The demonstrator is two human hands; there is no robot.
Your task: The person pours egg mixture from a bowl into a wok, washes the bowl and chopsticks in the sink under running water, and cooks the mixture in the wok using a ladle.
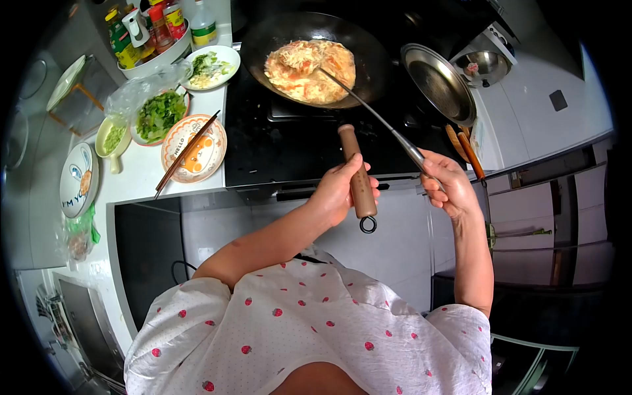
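The wok (368,49) holds a soft, orange-yellow food mixture (339,59) that looks largely cooked, though not yet dished out. On the wok's near side, the left hand (336,192) has its fingers closed around the wok handle (356,168). The right hand (449,181), nearer and to the right of the wok, clamps its fingers on a long metal utensil (382,120), its far end in the food. Left of the wok, chopped leafy greens (160,113) and finely chopped bits (209,64) lie on separate plates, with chopsticks (187,156) across a patterned plate (205,164).
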